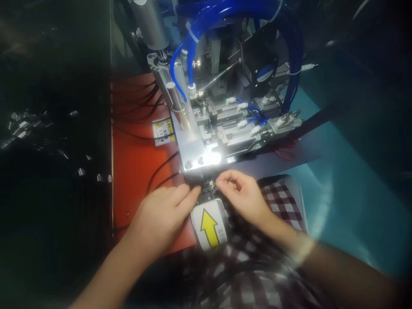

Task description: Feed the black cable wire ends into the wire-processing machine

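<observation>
My left hand (164,214) reaches in from the lower left, its fingertips closed against the left side of a small dark fixture (205,195) at the front of a metal machine (206,150). What those fingers hold, if anything, is hidden. From the right comes my right hand (241,195), thumb and forefinger pinched at the fixture's right side. A tiny, thin piece with a reddish tint (213,184) shows at that pinch, too small to name. Below the fixture is a white plate with a yellow arrow (210,227).
Blue air hoses (225,10) arch above the machine, and small pneumatic cylinders (241,124) lie at its right. Black cables cross the orange base (138,171), near a warning label (163,131). Small shiny metal pieces (24,124) are scattered on the dark surface at left.
</observation>
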{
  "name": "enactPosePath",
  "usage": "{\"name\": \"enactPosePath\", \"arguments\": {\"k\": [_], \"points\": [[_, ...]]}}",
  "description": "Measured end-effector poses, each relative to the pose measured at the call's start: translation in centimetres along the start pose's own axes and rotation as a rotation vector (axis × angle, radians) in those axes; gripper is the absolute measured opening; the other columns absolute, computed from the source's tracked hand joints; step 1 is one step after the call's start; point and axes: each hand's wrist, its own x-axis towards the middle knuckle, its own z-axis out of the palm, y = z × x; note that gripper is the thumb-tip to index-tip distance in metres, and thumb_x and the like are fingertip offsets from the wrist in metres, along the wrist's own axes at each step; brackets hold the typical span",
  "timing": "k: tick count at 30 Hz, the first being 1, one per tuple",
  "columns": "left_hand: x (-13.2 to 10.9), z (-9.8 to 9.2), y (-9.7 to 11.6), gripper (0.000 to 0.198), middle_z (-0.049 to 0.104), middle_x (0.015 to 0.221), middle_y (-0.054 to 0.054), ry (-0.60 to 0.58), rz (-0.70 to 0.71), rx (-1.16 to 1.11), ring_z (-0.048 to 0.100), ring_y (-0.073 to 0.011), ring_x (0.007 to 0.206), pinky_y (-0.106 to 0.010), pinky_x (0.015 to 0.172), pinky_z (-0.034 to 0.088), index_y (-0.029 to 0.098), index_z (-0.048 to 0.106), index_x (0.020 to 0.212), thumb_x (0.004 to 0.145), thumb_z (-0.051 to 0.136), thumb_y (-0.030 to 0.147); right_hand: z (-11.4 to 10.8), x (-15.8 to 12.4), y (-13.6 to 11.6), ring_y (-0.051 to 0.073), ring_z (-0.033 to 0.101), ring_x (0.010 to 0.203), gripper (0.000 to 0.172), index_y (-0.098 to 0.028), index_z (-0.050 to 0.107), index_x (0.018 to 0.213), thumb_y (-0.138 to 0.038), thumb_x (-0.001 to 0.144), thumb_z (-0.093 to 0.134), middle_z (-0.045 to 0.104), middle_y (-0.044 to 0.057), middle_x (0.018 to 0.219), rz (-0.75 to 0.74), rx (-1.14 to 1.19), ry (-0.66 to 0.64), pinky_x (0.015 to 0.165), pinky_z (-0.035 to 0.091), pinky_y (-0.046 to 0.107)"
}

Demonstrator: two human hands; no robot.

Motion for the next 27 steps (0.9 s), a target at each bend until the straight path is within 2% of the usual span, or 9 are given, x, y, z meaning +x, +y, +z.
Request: {"name": "enactPosePath", "arguments": {"k": [9, 17, 24, 27], "points": [[-0.06, -0.04, 0.00, 0.028, 0.067, 0.079, -0.005, 0.006, -0.006, 0.003, 0.054, -0.0170, 0.061, -0.030, 0.053, 0.041, 0.009, 0.064, 0.108, 0.089, 0.044, 0.005, 0.02, -0.01, 0.29, 0.014, 0.051, 0.062, 0.011, -0.018, 0.061, 0.080, -0.027, 0.085, 0.058, 0.056, 0.001, 0.072, -0.064, -0.005, -0.025, 0.059, 0.042, 0.027], [-0.01, -0.05, 0.05, 0.027, 0.067, 0.080, -0.005, 0.002, 0.000, -0.004, 0.055, -0.0171, 0.061, -0.030, 0.053, 0.042, 0.009, 0.063, 0.109, 0.089, 0.045, 0.005, 0.09, 0.15, 0.05, 0.014, 0.051, 0.061, 0.010, -0.018, 0.059, 0.081, -0.027, 0.085, 0.058, 0.057, 0.001, 0.070, -0.049, -0.011, -0.027, 0.057, 0.044, 0.027], [0.07, -0.16, 0.06, 0.027, 0.068, 0.080, -0.006, 0.008, 0.003, -0.005, 0.055, -0.0175, 0.060, -0.030, 0.052, 0.043, 0.009, 0.064, 0.107, 0.088, 0.045, 0.004, 0.13, -0.02, -0.24, 0.012, 0.044, 0.053, 0.010, -0.018, 0.059, 0.079, -0.027, 0.084, 0.057, 0.049, -0.003, 0.062, -0.015, -0.041, -0.028, 0.051, 0.039, 0.026], [0.00, -0.21, 0.08, 0.027, 0.068, 0.080, -0.006, 0.009, 0.002, -0.009, 0.055, -0.0176, 0.060, -0.030, 0.052, 0.043, 0.009, 0.063, 0.108, 0.088, 0.045, 0.005, 0.13, -0.16, -0.69, 0.012, 0.046, 0.054, 0.009, -0.018, 0.059, 0.077, -0.024, 0.083, 0.057, 0.051, -0.002, 0.063, -0.022, -0.086, -0.011, 0.052, 0.040, 0.025]]}}
